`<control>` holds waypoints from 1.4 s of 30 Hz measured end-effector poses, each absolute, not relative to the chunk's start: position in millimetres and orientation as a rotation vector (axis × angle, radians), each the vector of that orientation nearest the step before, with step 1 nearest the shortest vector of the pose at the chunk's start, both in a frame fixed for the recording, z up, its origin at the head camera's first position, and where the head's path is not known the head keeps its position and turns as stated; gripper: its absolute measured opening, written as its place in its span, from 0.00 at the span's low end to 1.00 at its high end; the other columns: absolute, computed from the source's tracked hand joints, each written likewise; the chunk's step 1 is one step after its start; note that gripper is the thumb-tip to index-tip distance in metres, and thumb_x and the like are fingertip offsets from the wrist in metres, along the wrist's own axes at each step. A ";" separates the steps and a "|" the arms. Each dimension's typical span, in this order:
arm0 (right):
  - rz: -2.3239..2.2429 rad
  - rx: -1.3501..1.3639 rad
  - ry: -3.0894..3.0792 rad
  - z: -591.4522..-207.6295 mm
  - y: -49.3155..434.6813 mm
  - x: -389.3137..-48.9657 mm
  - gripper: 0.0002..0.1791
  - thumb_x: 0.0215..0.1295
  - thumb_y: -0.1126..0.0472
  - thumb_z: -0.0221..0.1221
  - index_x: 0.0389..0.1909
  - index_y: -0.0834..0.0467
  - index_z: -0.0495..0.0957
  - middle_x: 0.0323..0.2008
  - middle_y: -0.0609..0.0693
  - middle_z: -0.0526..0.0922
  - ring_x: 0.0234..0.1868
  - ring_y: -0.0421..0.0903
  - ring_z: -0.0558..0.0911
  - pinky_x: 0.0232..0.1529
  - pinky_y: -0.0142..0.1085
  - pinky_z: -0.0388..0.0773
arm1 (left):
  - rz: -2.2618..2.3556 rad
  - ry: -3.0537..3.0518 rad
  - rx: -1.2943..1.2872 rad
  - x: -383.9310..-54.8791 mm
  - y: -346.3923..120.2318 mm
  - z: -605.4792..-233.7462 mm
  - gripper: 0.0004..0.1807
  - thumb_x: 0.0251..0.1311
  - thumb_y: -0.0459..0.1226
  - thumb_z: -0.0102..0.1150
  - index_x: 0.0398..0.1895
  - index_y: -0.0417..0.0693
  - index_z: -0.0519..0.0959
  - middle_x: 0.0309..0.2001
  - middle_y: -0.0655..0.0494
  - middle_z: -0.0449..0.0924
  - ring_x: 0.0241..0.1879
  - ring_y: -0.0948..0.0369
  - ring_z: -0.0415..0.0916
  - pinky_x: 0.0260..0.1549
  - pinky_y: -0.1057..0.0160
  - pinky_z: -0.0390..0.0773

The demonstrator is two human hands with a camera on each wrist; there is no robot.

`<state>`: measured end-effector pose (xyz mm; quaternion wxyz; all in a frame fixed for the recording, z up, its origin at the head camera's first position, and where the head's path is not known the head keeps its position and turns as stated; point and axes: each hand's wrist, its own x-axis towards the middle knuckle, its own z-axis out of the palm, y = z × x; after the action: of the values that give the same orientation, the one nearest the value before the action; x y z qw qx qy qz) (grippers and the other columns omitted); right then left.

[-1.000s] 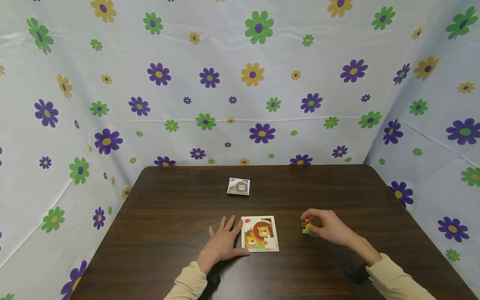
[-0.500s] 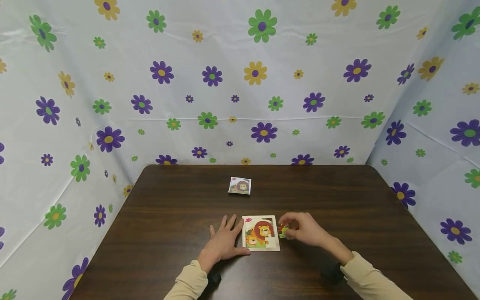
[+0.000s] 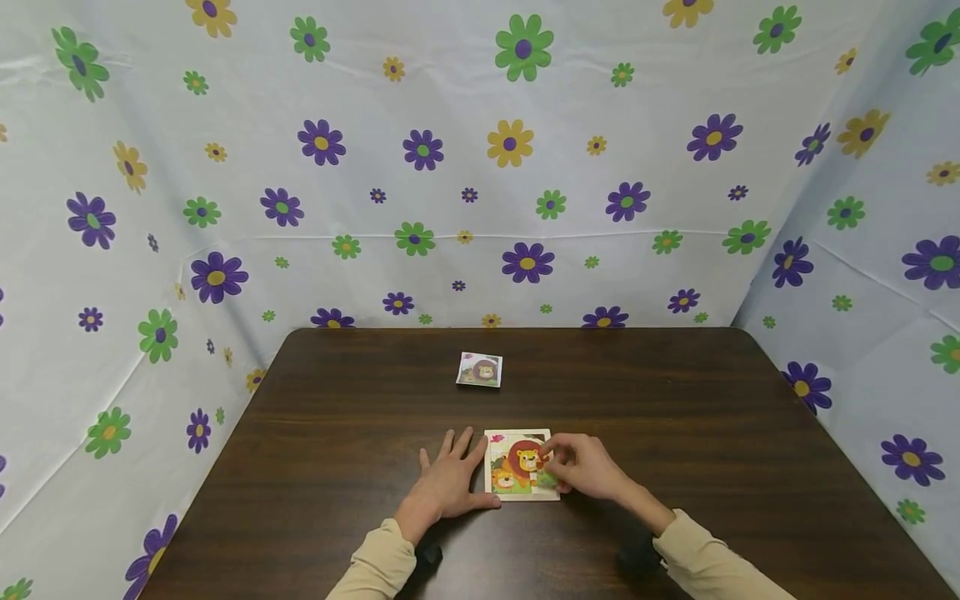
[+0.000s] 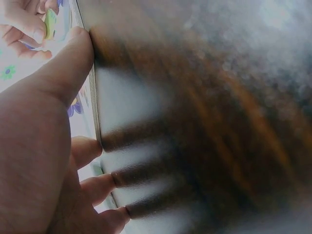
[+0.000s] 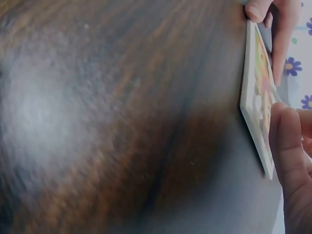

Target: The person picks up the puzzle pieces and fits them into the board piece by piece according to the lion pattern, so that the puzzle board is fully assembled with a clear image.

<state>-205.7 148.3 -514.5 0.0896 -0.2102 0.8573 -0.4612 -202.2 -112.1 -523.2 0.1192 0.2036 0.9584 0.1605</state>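
Observation:
A square jigsaw puzzle board (image 3: pixel 517 498) with a lion picture lies on the table, its pale recess showing at the lower right. My left hand (image 3: pixel 444 483) rests at the board's left side, fingers spread and straight, thumb by the near left corner. Over the board's right side, my right hand (image 3: pixel 596 471) pinches a puzzle piece (image 4: pixel 49 23) between thumb and fingers. In the left wrist view the piece shows a green and yellow edge; in the head view the fingers hide most of it. The right wrist view shows the right fingertips close over the board.
A small card (image 3: pixel 480 370) with the same lion picture lies farther back on the dark wooden table (image 3: pixel 360 400). Flower-printed cloth (image 3: pixel 442 167) hangs behind the table and at both sides.
My right hand has moved left with the puzzle piece, from the table right of the board to over the board's right side. The left hand has stayed in place.

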 end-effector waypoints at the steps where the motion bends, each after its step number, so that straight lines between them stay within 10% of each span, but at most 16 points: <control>1: -1.378 -0.613 2.550 -515.5 147.5 -205.4 0.07 0.61 0.69 0.61 0.40 0.65 0.80 0.19 0.48 0.79 0.15 0.41 0.79 0.17 0.31 0.75 | 0.469 2.802 0.595 -202.4 -112.1 -523.3 0.53 0.48 0.68 0.59 0.74 0.52 0.59 0.73 0.44 0.52 0.71 0.39 0.45 0.54 0.23 0.47; 31: -1.183 -0.524 2.712 -524.5 134.3 -198.5 0.12 0.59 0.62 0.66 0.23 0.57 0.73 0.12 0.42 0.70 0.09 0.34 0.70 0.12 0.28 0.67 | 0.489 2.813 0.615 -202.4 -113.1 -524.7 0.52 0.48 0.68 0.60 0.74 0.52 0.59 0.73 0.43 0.52 0.71 0.38 0.46 0.53 0.22 0.48; 42: -0.877 -1.100 2.797 -525.5 152.6 -195.1 0.12 0.58 0.63 0.66 0.44 0.59 0.86 0.51 0.58 0.82 0.58 0.60 0.76 0.51 0.51 0.75 | 0.474 2.807 0.620 -202.6 -113.0 -526.8 0.52 0.49 0.68 0.58 0.74 0.54 0.58 0.74 0.44 0.50 0.72 0.39 0.44 0.53 0.22 0.48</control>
<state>-195.1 152.6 -525.5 0.0052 -0.3513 0.8933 -0.2802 -202.6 -113.0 -526.8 0.1141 0.2114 0.9572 0.1616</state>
